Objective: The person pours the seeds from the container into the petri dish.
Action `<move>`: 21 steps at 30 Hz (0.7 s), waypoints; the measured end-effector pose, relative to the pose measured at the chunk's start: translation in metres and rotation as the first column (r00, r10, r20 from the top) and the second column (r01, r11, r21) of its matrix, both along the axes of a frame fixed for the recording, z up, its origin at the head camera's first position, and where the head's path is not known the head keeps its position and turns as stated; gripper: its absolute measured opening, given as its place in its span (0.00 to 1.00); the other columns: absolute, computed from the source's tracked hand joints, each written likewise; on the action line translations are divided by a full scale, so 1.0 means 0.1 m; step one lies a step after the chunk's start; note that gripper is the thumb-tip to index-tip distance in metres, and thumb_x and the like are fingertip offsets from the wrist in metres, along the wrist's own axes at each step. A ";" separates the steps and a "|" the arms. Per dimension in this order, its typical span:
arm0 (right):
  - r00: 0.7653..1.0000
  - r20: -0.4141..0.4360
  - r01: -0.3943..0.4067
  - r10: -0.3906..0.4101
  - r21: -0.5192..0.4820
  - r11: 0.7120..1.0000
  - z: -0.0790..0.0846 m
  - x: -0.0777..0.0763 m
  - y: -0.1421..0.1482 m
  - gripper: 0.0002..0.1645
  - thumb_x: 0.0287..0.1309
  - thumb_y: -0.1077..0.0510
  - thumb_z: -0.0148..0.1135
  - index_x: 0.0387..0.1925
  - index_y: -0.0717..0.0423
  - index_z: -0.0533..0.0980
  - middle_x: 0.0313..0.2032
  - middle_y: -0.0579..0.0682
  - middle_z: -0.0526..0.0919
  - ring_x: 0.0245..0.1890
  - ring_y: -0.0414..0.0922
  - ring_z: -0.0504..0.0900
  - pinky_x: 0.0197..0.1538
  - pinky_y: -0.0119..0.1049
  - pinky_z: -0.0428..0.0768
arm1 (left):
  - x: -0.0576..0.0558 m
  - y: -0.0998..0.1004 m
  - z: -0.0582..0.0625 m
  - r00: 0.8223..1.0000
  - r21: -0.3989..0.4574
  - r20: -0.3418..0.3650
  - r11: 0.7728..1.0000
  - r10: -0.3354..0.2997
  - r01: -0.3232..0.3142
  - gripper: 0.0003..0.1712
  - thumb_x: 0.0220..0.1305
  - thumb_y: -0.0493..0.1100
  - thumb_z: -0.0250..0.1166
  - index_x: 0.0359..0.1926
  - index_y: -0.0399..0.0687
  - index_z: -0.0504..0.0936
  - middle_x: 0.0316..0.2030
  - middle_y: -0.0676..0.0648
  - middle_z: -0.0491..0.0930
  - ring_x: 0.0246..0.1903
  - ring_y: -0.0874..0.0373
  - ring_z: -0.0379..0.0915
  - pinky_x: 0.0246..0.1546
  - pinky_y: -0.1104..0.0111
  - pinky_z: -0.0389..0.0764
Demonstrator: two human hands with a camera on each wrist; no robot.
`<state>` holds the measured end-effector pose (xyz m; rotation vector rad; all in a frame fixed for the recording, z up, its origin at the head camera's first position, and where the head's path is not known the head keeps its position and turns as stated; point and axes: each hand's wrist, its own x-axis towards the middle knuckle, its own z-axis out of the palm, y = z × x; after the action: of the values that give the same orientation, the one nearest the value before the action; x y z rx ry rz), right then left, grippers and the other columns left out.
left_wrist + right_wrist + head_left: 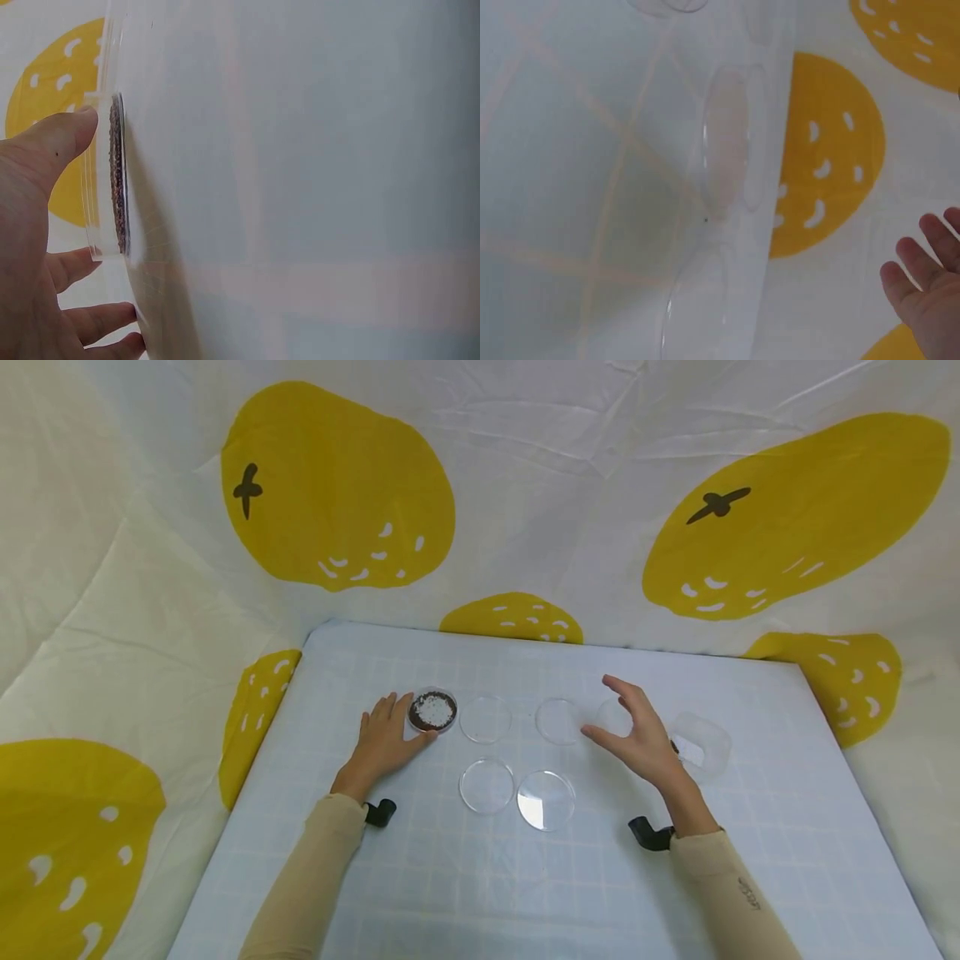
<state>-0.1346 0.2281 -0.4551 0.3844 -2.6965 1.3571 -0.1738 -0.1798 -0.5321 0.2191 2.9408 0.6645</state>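
A round petri dish [432, 710] with a brown granular ring and a white grainy middle sits on the table at the back left. My left hand [384, 742] holds it by the rim. In the left wrist view the thumb [75, 133] touches one side of the dish [118, 180] and a finger the opposite side. Over the right of the table hovers my right hand [637, 739], thumb and fingers spread with nothing between them. Nearest to it are a clear dish [613, 717], partly hidden behind the hand, and another clear dish [557, 721].
A third clear dish [485, 720] lies beside the filled one. Closer to me are two clear round pieces [487, 786], one with a bright reflection [546, 800]. A clear plastic box [708, 745] stands right of my right hand. A patterned cloth [525, 527] hangs behind the table.
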 end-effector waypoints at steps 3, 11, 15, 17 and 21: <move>0.999 0.013 -0.032 0.032 0.010 0.999 -0.03 -0.08 -0.14 0.47 0.46 0.42 0.69 0.66 0.37 0.57 0.64 0.40 0.59 0.63 0.46 0.58 0.58 0.55 0.62 | 0.01 0.00 0.01 1.000 0.005 0.003 1.000 0.000 0.000 0.54 0.51 0.74 0.54 0.69 0.47 0.53 0.68 0.36 0.48 0.67 0.39 0.38 0.61 0.42 0.38; 0.992 0.012 -0.129 0.129 0.018 0.991 -0.09 -0.29 -0.45 0.47 0.46 0.40 0.68 0.66 0.36 0.56 0.63 0.39 0.59 0.63 0.41 0.57 0.60 0.54 0.61 | 0.02 0.01 0.03 1.000 0.018 0.006 1.000 -0.007 0.007 0.53 0.52 0.73 0.55 0.69 0.47 0.53 0.68 0.36 0.48 0.67 0.40 0.38 0.61 0.42 0.37; 0.989 0.018 -0.148 0.147 0.051 0.988 -0.10 -0.35 -0.56 0.47 0.47 0.40 0.67 0.67 0.37 0.56 0.63 0.39 0.60 0.63 0.41 0.58 0.60 0.50 0.62 | 0.03 0.00 0.03 1.000 0.020 0.006 1.000 -0.007 0.007 0.53 0.53 0.72 0.55 0.70 0.47 0.52 0.68 0.36 0.48 0.67 0.40 0.37 0.62 0.42 0.37; 0.986 0.022 -0.167 0.166 0.075 0.983 -0.10 -0.38 -0.61 0.47 0.47 0.39 0.67 0.67 0.39 0.56 0.63 0.40 0.59 0.63 0.42 0.58 0.60 0.49 0.62 | 0.03 0.00 0.03 1.000 0.017 0.006 1.000 -0.003 0.003 0.53 0.53 0.73 0.55 0.70 0.47 0.52 0.68 0.36 0.48 0.67 0.40 0.37 0.62 0.42 0.37; 0.977 0.027 -0.214 0.213 0.137 0.967 -0.13 -0.44 -0.71 0.48 0.47 0.38 0.66 0.67 0.46 0.56 0.64 0.44 0.60 0.63 0.42 0.58 0.61 0.47 0.62 | 0.02 0.00 0.03 1.000 0.007 0.010 1.000 -0.001 0.001 0.53 0.52 0.73 0.54 0.70 0.47 0.52 0.68 0.36 0.47 0.67 0.40 0.37 0.62 0.42 0.37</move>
<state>-0.1787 0.1567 -0.4680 0.7010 -2.8372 1.2226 -0.1714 -0.1795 -0.5294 0.2173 2.9294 0.6741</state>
